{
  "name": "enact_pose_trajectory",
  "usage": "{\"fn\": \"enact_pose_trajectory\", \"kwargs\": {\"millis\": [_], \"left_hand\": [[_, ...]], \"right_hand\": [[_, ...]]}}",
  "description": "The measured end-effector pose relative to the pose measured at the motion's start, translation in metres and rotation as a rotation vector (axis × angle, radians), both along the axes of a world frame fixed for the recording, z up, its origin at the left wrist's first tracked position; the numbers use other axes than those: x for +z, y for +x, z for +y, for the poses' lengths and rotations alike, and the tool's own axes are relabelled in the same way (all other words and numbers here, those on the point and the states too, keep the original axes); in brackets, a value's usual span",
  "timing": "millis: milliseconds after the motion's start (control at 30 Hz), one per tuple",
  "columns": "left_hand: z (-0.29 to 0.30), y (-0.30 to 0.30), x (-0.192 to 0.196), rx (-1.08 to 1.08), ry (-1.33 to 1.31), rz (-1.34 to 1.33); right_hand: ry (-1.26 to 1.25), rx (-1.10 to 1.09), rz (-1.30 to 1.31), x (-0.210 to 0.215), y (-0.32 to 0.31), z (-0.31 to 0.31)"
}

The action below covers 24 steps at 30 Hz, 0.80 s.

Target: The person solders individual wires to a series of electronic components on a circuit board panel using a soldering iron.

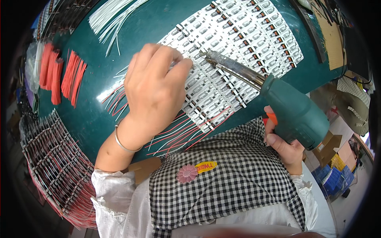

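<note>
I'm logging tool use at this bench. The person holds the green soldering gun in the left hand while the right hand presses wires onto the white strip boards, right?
Not quite: the hands are swapped. The head view shows the green soldering gun gripped in the right hand, its tip at the white strip boards, while the left hand presses down by the wires.

Table: dark green worktop (158, 23), evenly lit.
Right edge: brown cardboard sheet (331, 37) lying on it.
Floor, lower right: blue plastic crates (335, 178) beside cardboard boxes (327, 146).
Far left: dim, shadowed.
</note>
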<state>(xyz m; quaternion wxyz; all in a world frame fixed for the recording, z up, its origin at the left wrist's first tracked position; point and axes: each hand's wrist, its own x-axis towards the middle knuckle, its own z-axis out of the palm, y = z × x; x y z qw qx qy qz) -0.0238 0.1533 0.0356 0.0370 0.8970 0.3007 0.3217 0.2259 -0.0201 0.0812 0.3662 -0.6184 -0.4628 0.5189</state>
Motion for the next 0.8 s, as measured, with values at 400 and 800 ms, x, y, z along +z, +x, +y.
{"fn": "enact_pose_trajectory", "kwargs": {"millis": [400,800], "left_hand": [[-0.013,0.0,-0.004,0.021,-0.255,0.043],[-0.008,0.003,0.004,0.032,-0.279,0.166]], "right_hand": [[-0.046,0.077,-0.089,-0.002,-0.001,-0.004],[0.261,0.345,-0.396,-0.013,0.01,-0.002]]}}
